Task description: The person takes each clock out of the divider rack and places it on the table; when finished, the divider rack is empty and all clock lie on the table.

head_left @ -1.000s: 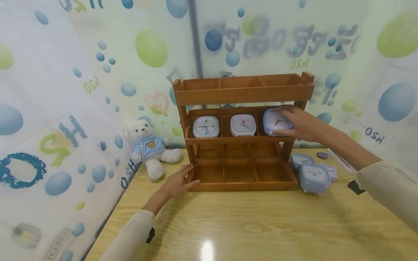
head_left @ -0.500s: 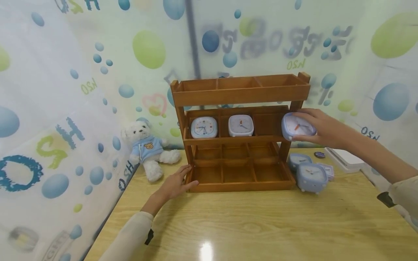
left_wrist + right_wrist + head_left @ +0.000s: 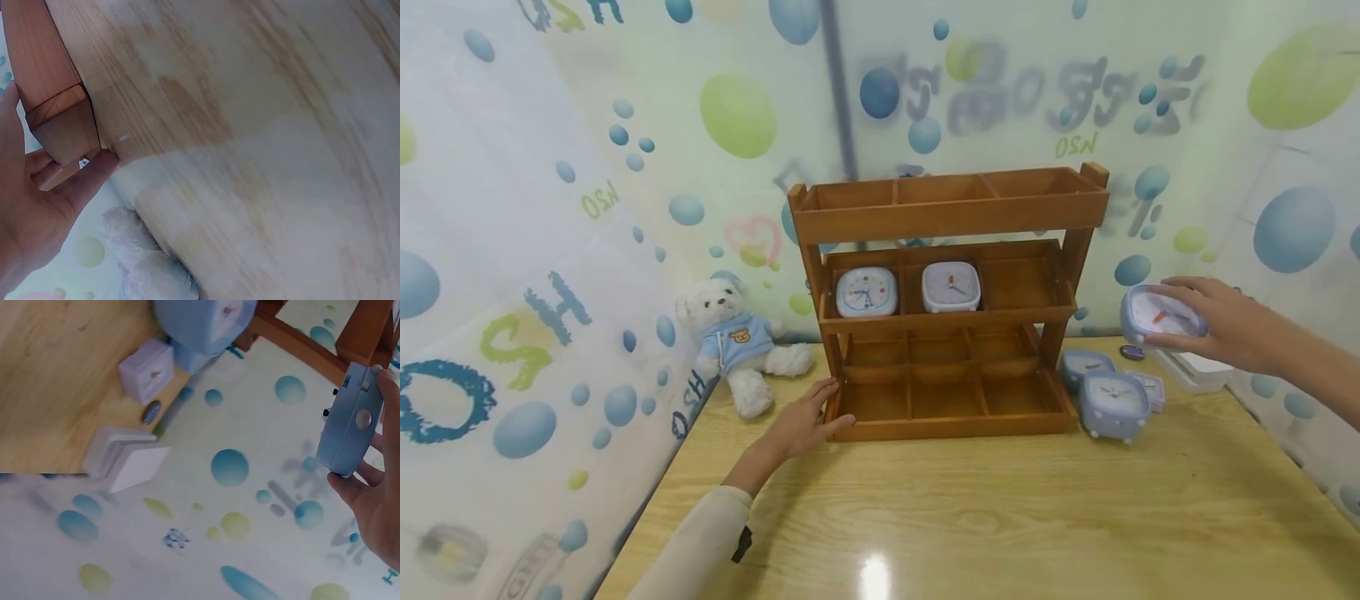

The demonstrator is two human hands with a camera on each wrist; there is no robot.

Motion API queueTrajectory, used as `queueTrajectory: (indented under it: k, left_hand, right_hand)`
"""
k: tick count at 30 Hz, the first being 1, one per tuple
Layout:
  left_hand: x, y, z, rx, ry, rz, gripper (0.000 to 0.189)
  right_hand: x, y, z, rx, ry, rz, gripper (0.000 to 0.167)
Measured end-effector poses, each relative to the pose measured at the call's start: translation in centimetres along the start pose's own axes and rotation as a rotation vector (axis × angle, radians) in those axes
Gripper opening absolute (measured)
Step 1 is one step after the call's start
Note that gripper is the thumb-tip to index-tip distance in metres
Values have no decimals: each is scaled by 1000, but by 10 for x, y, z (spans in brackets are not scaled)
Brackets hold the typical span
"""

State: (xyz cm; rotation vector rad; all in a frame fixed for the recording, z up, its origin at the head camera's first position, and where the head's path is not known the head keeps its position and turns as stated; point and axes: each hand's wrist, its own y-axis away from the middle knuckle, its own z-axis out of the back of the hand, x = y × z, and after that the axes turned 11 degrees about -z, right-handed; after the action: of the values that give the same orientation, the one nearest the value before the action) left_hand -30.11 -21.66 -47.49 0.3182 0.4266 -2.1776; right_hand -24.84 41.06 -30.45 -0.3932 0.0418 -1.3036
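In the head view, my right hand (image 3: 1236,325) holds a light-blue alarm clock (image 3: 1161,312) in the air, right of the wooden rack (image 3: 955,429). The right wrist view shows the clock's back and side (image 3: 355,419) between thumb and fingers. My left hand (image 3: 801,422) touches the rack's lower left front corner, thumb across the front and the other fingers along the side. A white alarm clock (image 3: 867,292) and a grey-faced alarm clock (image 3: 951,287) sit in the middle tier's left and centre compartments. The compartment to their right holds nothing.
Beside the rack's right end stand blue clocks (image 3: 1114,405) and a small lilac clock (image 3: 1150,390). Behind them lie a dark oval object (image 3: 1132,352) and a white box-like item (image 3: 1198,368). A white teddy bear (image 3: 741,337) sits to the left by the wall.
My right hand has lifted the light-blue clock out of the middle tier's right compartment and carried it right, beyond the rack. My left hand has stayed at the rack's corner.
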Motion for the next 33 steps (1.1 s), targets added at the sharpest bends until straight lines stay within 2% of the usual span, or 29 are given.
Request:
queueTrajectory:
  k: [5, 12, 19, 24, 28, 33]
  left_hand:
    - [-1, 1, 1, 10, 1, 3, 89]
    - [-1, 1, 1, 10, 4, 1, 89]
    - [-1, 0, 2, 11, 2, -4, 89]
    - [-1, -1, 3, 15, 8, -5, 90]
    - [-1, -1, 3, 19, 8, 4, 90]
    - [-1, 0, 2, 21, 5, 7, 90]
  right_hand:
    - [-23, 21, -14, -25, 19, -19, 77]
    - [-46, 48, -42, 31, 20, -118, 76]
    - [-68, 75, -74, 55, 22, -155, 73]
    - [-77, 87, -92, 89, 0, -175, 72]
    - [-79, 93, -108, 106, -40, -158, 73]
    - [-79, 98, -124, 80, -62, -104, 68]
